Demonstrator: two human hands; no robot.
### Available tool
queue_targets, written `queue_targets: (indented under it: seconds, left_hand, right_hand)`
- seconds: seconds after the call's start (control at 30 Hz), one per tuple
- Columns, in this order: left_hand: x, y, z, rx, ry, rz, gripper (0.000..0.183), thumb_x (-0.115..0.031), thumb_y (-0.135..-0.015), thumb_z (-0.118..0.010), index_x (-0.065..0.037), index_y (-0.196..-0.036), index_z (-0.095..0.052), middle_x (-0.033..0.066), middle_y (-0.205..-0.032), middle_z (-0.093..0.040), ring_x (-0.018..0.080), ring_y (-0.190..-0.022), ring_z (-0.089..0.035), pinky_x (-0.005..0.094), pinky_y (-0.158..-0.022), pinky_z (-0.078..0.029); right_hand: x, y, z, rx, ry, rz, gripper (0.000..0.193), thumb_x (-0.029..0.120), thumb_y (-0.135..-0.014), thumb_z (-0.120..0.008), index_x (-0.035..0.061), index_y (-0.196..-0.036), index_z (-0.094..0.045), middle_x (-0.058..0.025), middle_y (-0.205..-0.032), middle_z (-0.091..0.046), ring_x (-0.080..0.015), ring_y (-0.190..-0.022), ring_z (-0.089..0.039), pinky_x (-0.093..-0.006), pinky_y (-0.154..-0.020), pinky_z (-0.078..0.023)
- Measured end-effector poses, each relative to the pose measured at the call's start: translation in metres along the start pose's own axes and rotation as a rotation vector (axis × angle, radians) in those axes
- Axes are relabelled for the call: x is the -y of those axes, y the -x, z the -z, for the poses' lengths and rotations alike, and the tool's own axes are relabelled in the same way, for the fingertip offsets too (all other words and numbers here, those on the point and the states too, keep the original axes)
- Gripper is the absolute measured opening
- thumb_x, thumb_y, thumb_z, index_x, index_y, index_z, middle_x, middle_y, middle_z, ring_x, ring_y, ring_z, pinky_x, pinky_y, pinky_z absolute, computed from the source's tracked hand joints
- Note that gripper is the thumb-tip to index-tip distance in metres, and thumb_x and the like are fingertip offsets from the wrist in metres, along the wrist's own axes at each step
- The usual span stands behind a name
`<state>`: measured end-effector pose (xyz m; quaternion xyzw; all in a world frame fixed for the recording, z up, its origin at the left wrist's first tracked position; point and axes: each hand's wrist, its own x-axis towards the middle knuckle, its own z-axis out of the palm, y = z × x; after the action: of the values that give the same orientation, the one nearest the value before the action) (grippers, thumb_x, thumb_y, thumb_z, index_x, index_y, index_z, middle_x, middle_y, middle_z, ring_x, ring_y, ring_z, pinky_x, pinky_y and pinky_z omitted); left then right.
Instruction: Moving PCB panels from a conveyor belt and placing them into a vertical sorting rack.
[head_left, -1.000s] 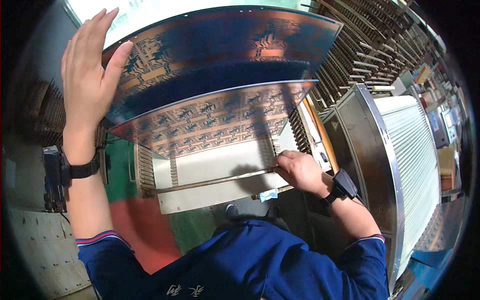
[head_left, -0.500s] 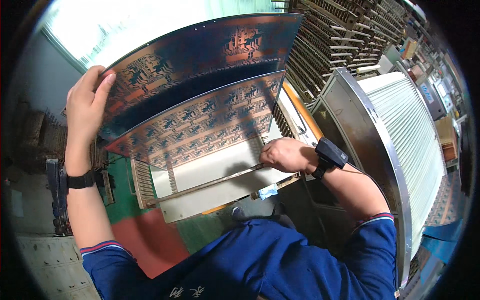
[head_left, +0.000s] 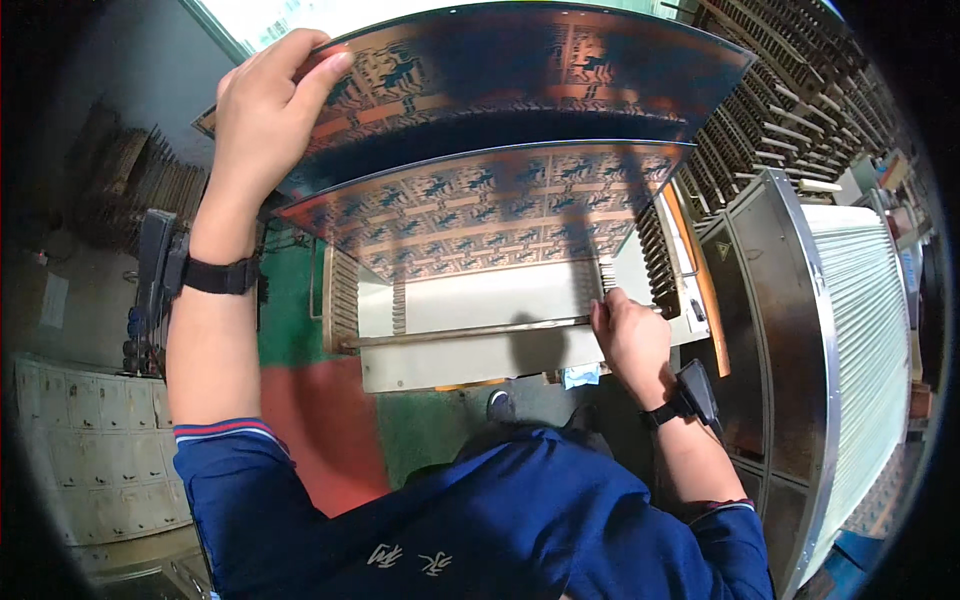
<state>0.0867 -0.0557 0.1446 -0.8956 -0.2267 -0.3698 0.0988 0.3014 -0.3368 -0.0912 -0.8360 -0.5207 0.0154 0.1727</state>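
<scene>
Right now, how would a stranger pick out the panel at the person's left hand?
Start at the big slotted rack in the middle. Beyond its front edge stands the near panel, copper-patterned; behind that rises the far panel, yours. Only this one has the left hand gripping its upper-left edge.

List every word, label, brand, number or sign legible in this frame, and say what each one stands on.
Dark blue shirt: light lettering across it; wording not copied here.
Metal cabinet: a small sign on its dark side, too small to read.
Nearer copper-patterned panel and farther copper-patterned panel: pattern too fine to tell whether any text is there.
</scene>
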Motion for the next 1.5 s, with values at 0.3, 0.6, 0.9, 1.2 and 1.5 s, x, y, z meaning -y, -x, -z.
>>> queue_targets:
  seconds: [0.3,0.6,0.9,1.2,1.5]
  left_hand:
    - [-0.003,0.006,0.005,-0.033,0.033,-0.015,0.027,-0.033,-0.091,-0.063,-0.007,-0.097,-0.066,0.0120,-0.082,-0.068,0.0300,-0.075,-0.066,0.0375,-0.071,-0.050]
    - [-0.017,0.003,0.027,0.191,0.028,0.171,0.028,-0.033,-0.094,-0.058,-0.006,-0.103,-0.063,0.0141,-0.084,-0.066,0.0301,-0.076,-0.064,0.0361,-0.070,-0.049]
    - [0.001,0.035,0.003,0.425,-0.056,0.061,0.034,-0.031,-0.093,-0.058,-0.005,-0.114,-0.065,0.0171,-0.111,-0.066,0.0321,-0.108,-0.063,0.0414,-0.093,-0.048]
    - [-0.054,0.115,-0.050,0.245,0.475,-0.142,0.031,-0.005,-0.079,-0.067,-0.003,-0.110,-0.065,0.0137,-0.111,-0.065,0.0307,-0.108,-0.060,0.0413,-0.096,-0.045]
    - [-0.191,0.168,-0.152,0.918,0.653,-0.010,0.039,-0.031,-0.086,-0.064,-0.006,-0.116,-0.059,0.0172,-0.107,-0.065,0.0389,-0.095,-0.064,0.0467,-0.082,-0.052]
  right_hand:
    - [0.005,0.004,-0.006,0.017,0.002,-0.006,0.014,0.013,-0.085,-0.057,0.0022,-0.089,-0.050,-0.0192,-0.081,-0.061,-0.0380,-0.078,-0.064,-0.0467,-0.068,-0.053]
    - [-0.018,-0.001,0.021,0.047,-0.082,0.266,0.023,0.025,-0.087,-0.065,0.0047,-0.086,-0.054,-0.0143,-0.082,-0.057,-0.0344,-0.082,-0.061,-0.0447,-0.074,-0.051]
    - [-0.026,-0.003,0.026,0.068,-0.103,0.316,0.022,0.022,-0.085,-0.068,0.0041,-0.095,-0.060,-0.0124,-0.086,-0.058,-0.0333,-0.085,-0.060,-0.0427,-0.074,-0.051]
    - [-0.037,-0.012,0.032,0.069,0.002,0.401,0.027,0.030,-0.084,-0.069,0.0052,-0.086,-0.060,-0.0120,-0.082,-0.061,-0.0303,-0.084,-0.063,-0.0414,-0.075,-0.052]
    - [0.000,0.004,0.048,-0.034,-0.012,0.268,0.022,0.026,-0.085,-0.068,0.0058,-0.082,-0.061,-0.0111,-0.074,-0.061,-0.0300,-0.074,-0.063,-0.0399,-0.068,-0.052]
